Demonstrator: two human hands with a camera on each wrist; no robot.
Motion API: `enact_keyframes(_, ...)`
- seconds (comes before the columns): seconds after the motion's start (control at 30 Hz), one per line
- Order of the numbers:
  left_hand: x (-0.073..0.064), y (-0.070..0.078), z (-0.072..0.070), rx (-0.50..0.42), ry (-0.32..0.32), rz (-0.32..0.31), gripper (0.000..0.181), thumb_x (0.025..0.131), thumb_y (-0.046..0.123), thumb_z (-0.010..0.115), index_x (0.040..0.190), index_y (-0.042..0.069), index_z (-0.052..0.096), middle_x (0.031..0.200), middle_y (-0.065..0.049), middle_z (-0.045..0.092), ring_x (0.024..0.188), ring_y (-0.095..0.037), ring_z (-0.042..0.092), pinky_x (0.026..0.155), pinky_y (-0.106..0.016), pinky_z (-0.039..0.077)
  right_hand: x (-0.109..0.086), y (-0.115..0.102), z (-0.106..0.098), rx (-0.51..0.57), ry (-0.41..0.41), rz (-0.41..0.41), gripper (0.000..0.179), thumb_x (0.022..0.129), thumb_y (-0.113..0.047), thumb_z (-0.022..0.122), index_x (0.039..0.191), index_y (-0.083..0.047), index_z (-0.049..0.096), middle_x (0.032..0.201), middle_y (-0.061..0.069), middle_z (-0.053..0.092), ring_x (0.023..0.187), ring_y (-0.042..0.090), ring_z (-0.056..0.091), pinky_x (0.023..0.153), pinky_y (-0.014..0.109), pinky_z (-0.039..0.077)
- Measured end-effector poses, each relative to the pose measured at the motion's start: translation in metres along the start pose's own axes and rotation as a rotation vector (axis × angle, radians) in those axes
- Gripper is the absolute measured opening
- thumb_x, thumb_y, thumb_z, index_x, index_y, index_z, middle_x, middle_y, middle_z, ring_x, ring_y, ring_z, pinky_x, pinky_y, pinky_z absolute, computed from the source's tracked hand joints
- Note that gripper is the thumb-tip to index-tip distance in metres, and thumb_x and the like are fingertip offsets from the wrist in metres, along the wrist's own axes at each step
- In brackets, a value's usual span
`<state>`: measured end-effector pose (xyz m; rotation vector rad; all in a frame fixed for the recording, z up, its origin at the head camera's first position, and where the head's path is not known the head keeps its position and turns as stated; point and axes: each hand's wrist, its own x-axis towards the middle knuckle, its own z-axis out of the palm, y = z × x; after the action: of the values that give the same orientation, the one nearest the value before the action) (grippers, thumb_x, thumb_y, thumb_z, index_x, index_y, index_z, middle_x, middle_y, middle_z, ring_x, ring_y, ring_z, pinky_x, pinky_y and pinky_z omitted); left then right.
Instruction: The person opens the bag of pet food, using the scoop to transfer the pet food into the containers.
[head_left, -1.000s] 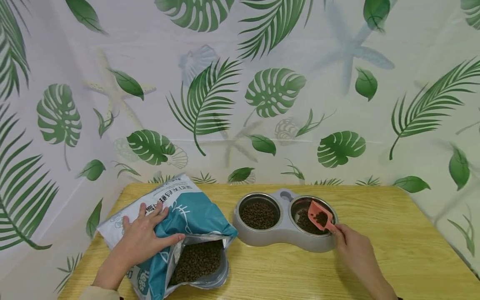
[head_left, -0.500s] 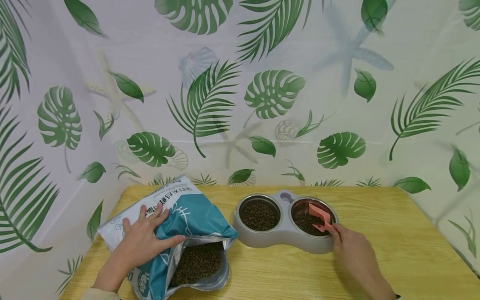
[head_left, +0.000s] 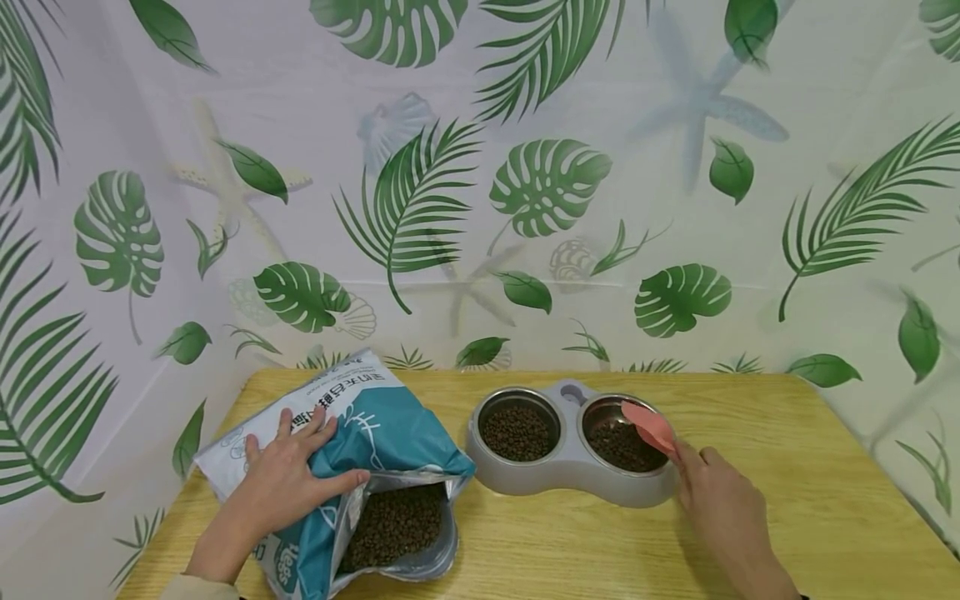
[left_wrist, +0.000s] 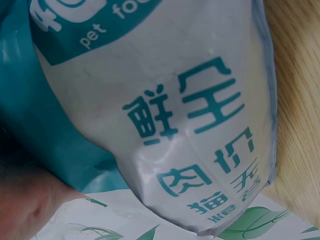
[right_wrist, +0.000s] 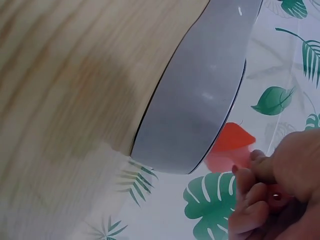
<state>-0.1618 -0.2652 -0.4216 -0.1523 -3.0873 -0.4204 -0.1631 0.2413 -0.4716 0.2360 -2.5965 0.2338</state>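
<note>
My right hand (head_left: pixel 723 508) grips the handle of a coral-pink scoop (head_left: pixel 651 427), fingers curled round it in the right wrist view. The scoop is tilted over the right rim of the right steel bowl (head_left: pixel 604 406), its underside turned up. Brown kibble (head_left: pixel 622 443) covers that bowl's bottom. More kibble (head_left: pixel 516 433) fills the left steel bowl (head_left: pixel 553 414) deeper. Both bowls sit in a grey double stand (head_left: pixel 540 477). On the left, my left hand (head_left: pixel 283 477) rests with spread fingers on a teal and white pet food bag (head_left: pixel 401 425), whose mouth gapes toward me with kibble inside.
The wood-grain table (head_left: pixel 555 550) carries the bag and the bowl stand side by side, close together. A white sheet with green leaf prints (head_left: pixel 457 208) hangs behind the table and along its sides.
The scoop, level with kibble on it a second ago, has been tipped over in the right bowl and now shows its underside. The right hand has rotated; the left hand has stayed put.
</note>
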Motion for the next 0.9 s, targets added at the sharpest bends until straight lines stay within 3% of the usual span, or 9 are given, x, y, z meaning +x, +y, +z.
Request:
enact_keyframes(0.1, 0.0, 0.0, 0.0, -0.001, 0.005, 0.002, 0.101, 0.081, 0.081, 0.062, 0.151, 0.009, 0.052, 0.16, -0.019, 0.042, 0.148, -0.062, 0.022, 0.1, -0.092, 0.015, 0.0, -0.002, 0.002, 0.042, 0.123, -0.03, 0.02, 0.099, -0.008, 0.065, 0.113, 0.004, 0.073, 0.066, 0.011, 0.056, 0.044, 0.013, 0.035, 0.038, 0.029, 0.029)
enact_keyframes(0.17, 0.0, -0.001, 0.001, -0.003, 0.005, 0.002, 0.101, 0.081, 0.081, 0.062, 0.151, 0.009, 0.052, 0.16, -0.019, 0.042, 0.148, -0.062, 0.022, 0.1, -0.092, 0.015, 0.002, -0.005, 0.0, 0.157, 0.117, 0.013, 0.021, 0.101, -0.007, 0.063, 0.112, 0.006, 0.073, 0.068, 0.012, 0.062, 0.045, 0.011, 0.037, 0.04, 0.028, 0.03)
enact_keyframes(0.23, -0.001, -0.001, 0.0, -0.006, 0.003, 0.001, 0.101, 0.081, 0.081, 0.062, 0.152, 0.009, 0.052, 0.161, -0.019, 0.042, 0.148, -0.062, 0.022, 0.1, -0.092, 0.014, 0.004, -0.012, -0.005, 0.341, 0.002, 0.136, 0.023, 0.102, -0.01, 0.062, 0.115, 0.007, 0.072, 0.072, 0.011, 0.067, 0.048, 0.008, 0.042, 0.043, 0.026, 0.034)
enact_keyframes(0.37, 0.0, 0.0, 0.0, -0.008, 0.0, -0.004, 0.101, 0.081, 0.081, 0.062, 0.152, 0.009, 0.051, 0.16, -0.02, 0.042, 0.149, -0.062, 0.021, 0.1, -0.092, 0.014, 0.01, -0.028, -0.02, 0.787, -0.371, 0.464, 0.036, 0.112, -0.025, 0.044, 0.126, 0.004, 0.061, 0.073, 0.005, 0.061, 0.05, 0.008, 0.042, 0.046, 0.027, 0.038)
enact_keyframes(0.43, 0.0, 0.0, 0.0, -0.009, -0.002, -0.006, 0.101, 0.081, 0.081, 0.061, 0.152, 0.009, 0.051, 0.16, -0.02, 0.042, 0.149, -0.062, 0.021, 0.1, -0.092, 0.014, 0.011, -0.036, -0.026, 0.975, -0.527, 0.525, 0.037, 0.113, -0.028, 0.039, 0.125, 0.004, 0.055, 0.073, 0.004, 0.057, 0.05, 0.009, 0.04, 0.046, 0.028, 0.039)
enact_keyframes(0.5, 0.0, 0.0, 0.001, -0.012, -0.004, -0.008, 0.101, 0.081, 0.081, 0.061, 0.152, 0.009, 0.051, 0.16, -0.02, 0.042, 0.149, -0.062, 0.02, 0.1, -0.092, 0.013, 0.01, -0.043, -0.029, 1.122, -0.645, 0.503, 0.035, 0.113, -0.028, 0.037, 0.119, 0.002, 0.053, 0.072, 0.002, 0.055, 0.05, 0.009, 0.04, 0.045, 0.027, 0.039)
enact_keyframes(0.6, 0.0, 0.0, 0.001, -0.014, -0.008, -0.009, 0.101, 0.081, 0.081, 0.062, 0.152, 0.009, 0.051, 0.161, -0.02, 0.041, 0.149, -0.062, 0.02, 0.101, -0.092, 0.013, 0.006, -0.054, -0.029, 1.284, -0.779, 0.377, 0.034, 0.113, -0.032, 0.037, 0.109, -0.003, 0.053, 0.07, -0.001, 0.055, 0.05, 0.007, 0.041, 0.044, 0.026, 0.037)
enact_keyframes(0.73, -0.001, 0.0, 0.001, -0.016, -0.01, -0.007, 0.101, 0.081, 0.08, 0.062, 0.152, 0.009, 0.051, 0.16, -0.02, 0.041, 0.149, -0.062, 0.02, 0.101, -0.092, 0.013, -0.003, -0.073, -0.026, 1.443, -0.933, 0.24, 0.031, 0.113, -0.03, 0.037, 0.109, -0.005, 0.055, 0.068, -0.004, 0.055, 0.048, 0.004, 0.041, 0.041, 0.026, 0.03)
enact_keyframes(0.9, 0.0, 0.0, 0.0, -0.011, -0.011, -0.008, 0.101, 0.082, 0.081, 0.061, 0.152, 0.009, 0.051, 0.161, -0.02, 0.041, 0.149, -0.062, 0.02, 0.1, -0.092, 0.013, -0.013, -0.105, -0.02, 1.5, -1.11, 0.283, 0.03, 0.112, -0.028, 0.042, 0.108, -0.002, 0.056, 0.066, -0.005, 0.05, 0.05, 0.006, 0.036, 0.046, 0.024, 0.028)
